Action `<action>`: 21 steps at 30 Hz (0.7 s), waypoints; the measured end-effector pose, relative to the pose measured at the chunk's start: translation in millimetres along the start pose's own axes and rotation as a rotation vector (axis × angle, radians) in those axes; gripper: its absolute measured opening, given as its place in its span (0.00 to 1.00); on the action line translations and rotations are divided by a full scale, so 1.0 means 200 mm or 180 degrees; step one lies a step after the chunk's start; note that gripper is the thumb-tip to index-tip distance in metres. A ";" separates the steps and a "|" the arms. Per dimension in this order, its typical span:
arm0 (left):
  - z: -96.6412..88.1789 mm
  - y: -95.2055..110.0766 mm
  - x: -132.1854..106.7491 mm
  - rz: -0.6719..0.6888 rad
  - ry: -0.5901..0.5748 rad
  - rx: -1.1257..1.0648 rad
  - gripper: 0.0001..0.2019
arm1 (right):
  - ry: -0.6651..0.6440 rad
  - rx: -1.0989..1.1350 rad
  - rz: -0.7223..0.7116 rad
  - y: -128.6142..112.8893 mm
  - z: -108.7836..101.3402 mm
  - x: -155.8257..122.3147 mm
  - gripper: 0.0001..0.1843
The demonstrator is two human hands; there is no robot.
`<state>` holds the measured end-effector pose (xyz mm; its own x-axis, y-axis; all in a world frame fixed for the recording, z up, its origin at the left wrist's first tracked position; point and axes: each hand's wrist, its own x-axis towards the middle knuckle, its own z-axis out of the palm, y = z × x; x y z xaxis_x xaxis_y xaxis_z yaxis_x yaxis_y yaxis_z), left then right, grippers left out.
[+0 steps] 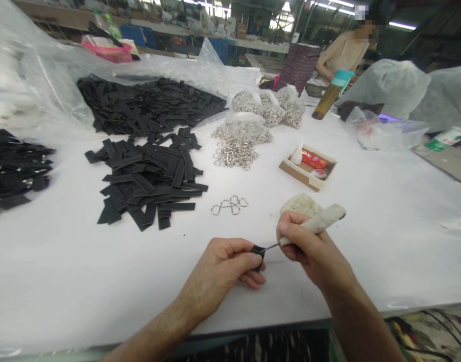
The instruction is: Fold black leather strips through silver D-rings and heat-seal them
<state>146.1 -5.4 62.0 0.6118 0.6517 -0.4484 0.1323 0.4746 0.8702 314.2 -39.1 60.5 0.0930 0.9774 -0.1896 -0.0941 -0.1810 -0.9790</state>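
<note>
My left hand point(230, 264) is closed on a short black strip point(258, 250), pinched between thumb and fingers near the table's front. Closed round the pale, wrapped handle of an awl-like tool point(315, 223) is my right hand point(304, 239). The tool's thin dark tip touches the strip beside my left thumb. Just behind my right hand lies a whitish lump point(300, 202), partly hidden. Several metal wire rings point(230, 205) rest on the table beyond my left hand. A loose pile of black strips point(149, 176) spreads to their left.
Metal rings point(236, 153) spill from a clear bag, with more bagged rings point(270, 106) behind. A shallow cardboard box point(300, 173) holds a red packet. A larger black strip heap point(151, 103), a brown-filled bottle point(330, 95) and plastic bags point(385, 85) stand farther back. Another person point(346, 53) is beyond the table.
</note>
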 end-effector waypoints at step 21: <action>-0.03 0.00 0.00 -0.0262 0.0077 -0.0094 0.08 | 0.0388 0.0152 -0.0466 -0.15 -0.08 0.05 0.14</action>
<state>141.4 -1.1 61.2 0.5807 0.6237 -0.5233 0.1580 0.5442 0.8240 333.6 -25.2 86.3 0.2283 0.9720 -0.0561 -0.1176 -0.0297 -0.9926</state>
